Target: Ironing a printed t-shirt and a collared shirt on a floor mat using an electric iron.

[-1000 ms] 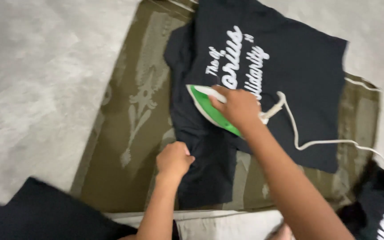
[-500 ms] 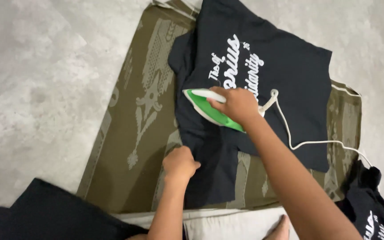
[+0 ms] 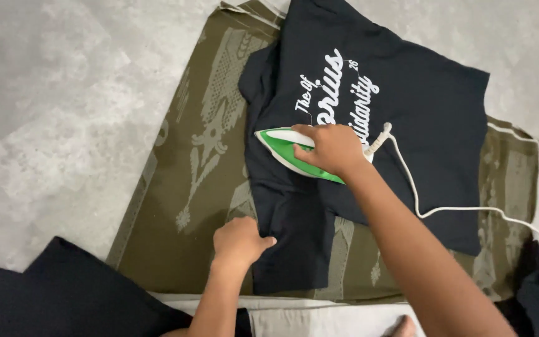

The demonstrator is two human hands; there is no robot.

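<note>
The iron [image 3: 294, 153] is clasped by the right hand [image 3: 332, 148] on the shirt [image 3: 407, 112]; the left hand [image 3: 239, 240] pinches its hem taut over the mat [image 3: 188, 187].

Your left hand [image 3: 239, 240] and your right hand [image 3: 329, 148] are bare, and so are both forearms as far up as the view shows them. Your right forearm [image 3: 419, 249] looks long and broad because it is close to the camera, while your left forearm [image 3: 216, 299] looks shorter and slimmer. Pale grey-beige cloth [image 3: 319, 319] runs along the bottom edge by your body, but it can't be told whether you're wearing it. A small rounded bit of bare skin [image 3: 400, 326] shows there too, cut off too much to identify.
</note>
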